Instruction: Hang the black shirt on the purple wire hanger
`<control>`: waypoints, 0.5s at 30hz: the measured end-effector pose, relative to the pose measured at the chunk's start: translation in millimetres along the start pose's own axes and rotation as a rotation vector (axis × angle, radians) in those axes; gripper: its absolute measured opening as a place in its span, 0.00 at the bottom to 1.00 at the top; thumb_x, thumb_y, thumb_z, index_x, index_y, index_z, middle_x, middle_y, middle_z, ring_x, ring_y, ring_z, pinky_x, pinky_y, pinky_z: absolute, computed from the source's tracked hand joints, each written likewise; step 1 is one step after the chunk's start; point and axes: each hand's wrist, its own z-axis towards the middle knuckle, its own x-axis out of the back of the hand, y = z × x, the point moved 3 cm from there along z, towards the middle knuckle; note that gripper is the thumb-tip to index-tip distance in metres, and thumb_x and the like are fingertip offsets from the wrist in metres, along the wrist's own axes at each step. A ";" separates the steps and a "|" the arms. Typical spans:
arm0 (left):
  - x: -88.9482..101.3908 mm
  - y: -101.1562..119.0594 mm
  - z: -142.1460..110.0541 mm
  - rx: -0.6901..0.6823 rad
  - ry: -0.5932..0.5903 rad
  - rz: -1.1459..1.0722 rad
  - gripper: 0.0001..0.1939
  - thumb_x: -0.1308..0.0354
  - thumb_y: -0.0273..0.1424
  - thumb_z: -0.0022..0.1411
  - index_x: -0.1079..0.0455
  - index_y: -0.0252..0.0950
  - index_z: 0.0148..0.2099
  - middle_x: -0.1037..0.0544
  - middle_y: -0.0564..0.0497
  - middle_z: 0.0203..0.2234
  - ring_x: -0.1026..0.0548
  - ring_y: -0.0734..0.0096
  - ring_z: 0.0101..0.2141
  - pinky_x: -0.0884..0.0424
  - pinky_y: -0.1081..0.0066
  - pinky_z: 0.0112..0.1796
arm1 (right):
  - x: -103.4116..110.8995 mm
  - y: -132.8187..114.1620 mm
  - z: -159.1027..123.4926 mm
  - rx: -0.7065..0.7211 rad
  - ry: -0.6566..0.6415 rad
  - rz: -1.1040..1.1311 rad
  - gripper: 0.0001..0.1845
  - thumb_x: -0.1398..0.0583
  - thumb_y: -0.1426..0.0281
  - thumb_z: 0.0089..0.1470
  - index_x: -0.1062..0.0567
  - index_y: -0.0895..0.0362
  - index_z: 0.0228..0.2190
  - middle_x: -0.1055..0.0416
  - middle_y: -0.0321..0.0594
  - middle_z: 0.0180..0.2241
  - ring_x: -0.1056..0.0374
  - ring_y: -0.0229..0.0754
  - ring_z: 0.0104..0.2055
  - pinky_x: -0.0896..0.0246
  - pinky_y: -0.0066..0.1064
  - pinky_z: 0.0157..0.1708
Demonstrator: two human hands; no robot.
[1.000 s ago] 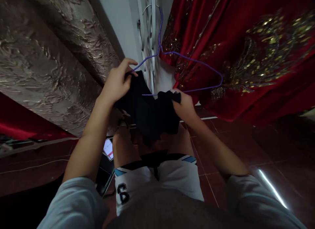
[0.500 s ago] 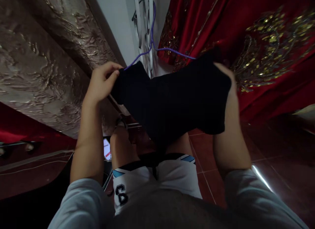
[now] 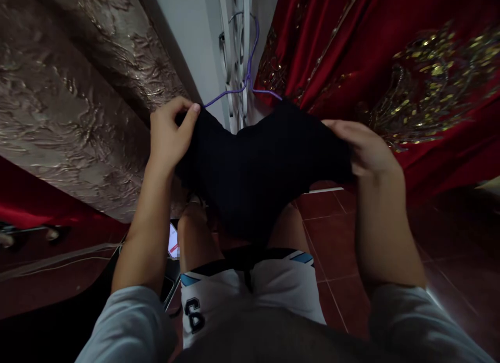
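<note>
- The dark top (image 3: 250,170) is so dark that its folds and seams are hard to see.
- It covers the low part of the purple hanger (image 3: 226,93).
- At its left side, the left hand (image 3: 172,127) pinches it, with some fingertips tucked out of sight.
- At its right side, the right hand (image 3: 365,147) is a bit blurry, so its grip is hard to tell.
- Below and left of the dark top, a knee covers part of the phone (image 3: 173,239); its words are too tiny to read.
- Above the dark top, the white bars (image 3: 244,45) get cut off.
- Right of it, the red cloth (image 3: 375,45) runs out of sight.
</note>
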 end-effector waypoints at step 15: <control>16.8 74.4 -24.9 0.344 -0.506 -0.797 0.28 0.62 0.47 0.76 0.28 0.37 0.59 0.20 0.42 0.41 0.18 0.59 0.44 0.21 0.57 0.48 | -99.5 -67.9 -77.8 0.332 -0.749 0.010 0.18 0.35 0.61 0.59 0.27 0.48 0.50 0.25 0.36 0.48 0.28 0.43 0.48 0.30 0.34 0.50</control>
